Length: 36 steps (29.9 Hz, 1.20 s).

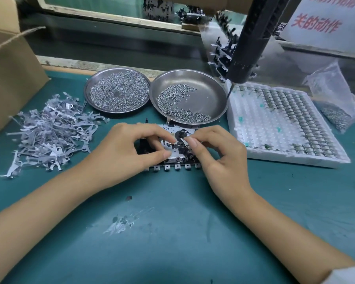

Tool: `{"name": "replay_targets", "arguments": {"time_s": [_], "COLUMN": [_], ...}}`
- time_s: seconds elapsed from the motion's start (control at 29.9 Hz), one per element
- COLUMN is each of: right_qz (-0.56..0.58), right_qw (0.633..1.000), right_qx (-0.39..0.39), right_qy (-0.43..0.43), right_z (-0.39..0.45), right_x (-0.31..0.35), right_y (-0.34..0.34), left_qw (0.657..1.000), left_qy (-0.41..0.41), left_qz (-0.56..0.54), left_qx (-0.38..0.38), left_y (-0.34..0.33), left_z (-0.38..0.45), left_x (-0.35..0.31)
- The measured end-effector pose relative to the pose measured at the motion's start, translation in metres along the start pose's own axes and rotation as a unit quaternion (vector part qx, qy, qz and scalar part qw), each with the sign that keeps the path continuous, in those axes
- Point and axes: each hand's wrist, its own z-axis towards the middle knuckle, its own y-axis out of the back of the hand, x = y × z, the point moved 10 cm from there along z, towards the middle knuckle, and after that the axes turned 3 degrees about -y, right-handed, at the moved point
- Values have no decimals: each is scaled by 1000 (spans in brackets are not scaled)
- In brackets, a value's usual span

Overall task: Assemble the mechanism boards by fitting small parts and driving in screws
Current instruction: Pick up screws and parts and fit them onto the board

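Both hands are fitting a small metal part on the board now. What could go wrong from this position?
1. The right hand pinches a thin metal strip only at its tip; such a light grip may let it slip into the mechanism board.
2. The nearer screw dish overlaps the board's far edge, so a nudge might spill screws.
3. The screwdriver tip hangs just beyond that dish; a rising hand might hit it.
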Motion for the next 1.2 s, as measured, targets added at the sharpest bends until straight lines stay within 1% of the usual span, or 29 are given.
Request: {"name": "replay_targets", "arguments": {"time_s": [0.1,0.37,0.43,0.47,0.57,0.6,0.63,0.67,0.73,0.77,0.8,0.83,0.87,0.94,1.04,1.14,1.2], "right_qz": [10,14,19,23,34,37,38,37,30,29,29,31,34,40,38,36,36], "right_qw": [1000,1000,1000,1000,999,999,999,999,999,999,999,999,999,999,999,999,999], "right_qx": [0,-16,-15,-15,-16,-16,-15,-14,-16,-18,-19,-18,-18,-20,-22,-21,-19], "right_qy": [-10,-5,-7,-7,-5,-5,-5,-5,-3,-3,-4,-8,-11,-13,-7,-8,-7], "right_z": [0,1,1,1,1,0,1,1,2,2,3,2,3,3,4,5,5], "right_x": [-2,0,-1,-1,-2,-3,-3,-3,-4,-4,-4,-5,-6,-6,-5,-5,-4], "right_y": [0,2,1,1,1,1,0,0,1,2,2,2,2,2,2,2,2], "left_qw": [1000,1000,1000,1000,987,976,965,951,926,920,920,922,922,915,897,892,891], "left_qy": [-12,9,11,8,-21,-23,-17,0,63,102,136,160,170,160,113,81,80], "left_qz": [11,-15,-15,-9,58,98,153,219,334,354,352,341,333,344,386,383,375], "left_qx": [12,21,2,-23,-150,-191,-215,-216,-165,-134,-109,-96,-98,-135,-181,-225,-242], "left_y": [-3,-2,2,7,38,51,62,69,75,76,75,74,75,81,84,86,89], "left_z": [0,0,0,0,5,9,14,23,44,52,57,60,61,60,56,50,47], "left_x": [-4,1,2,2,1,1,3,8,28,41,53,61,65,61,45,35,34]}}
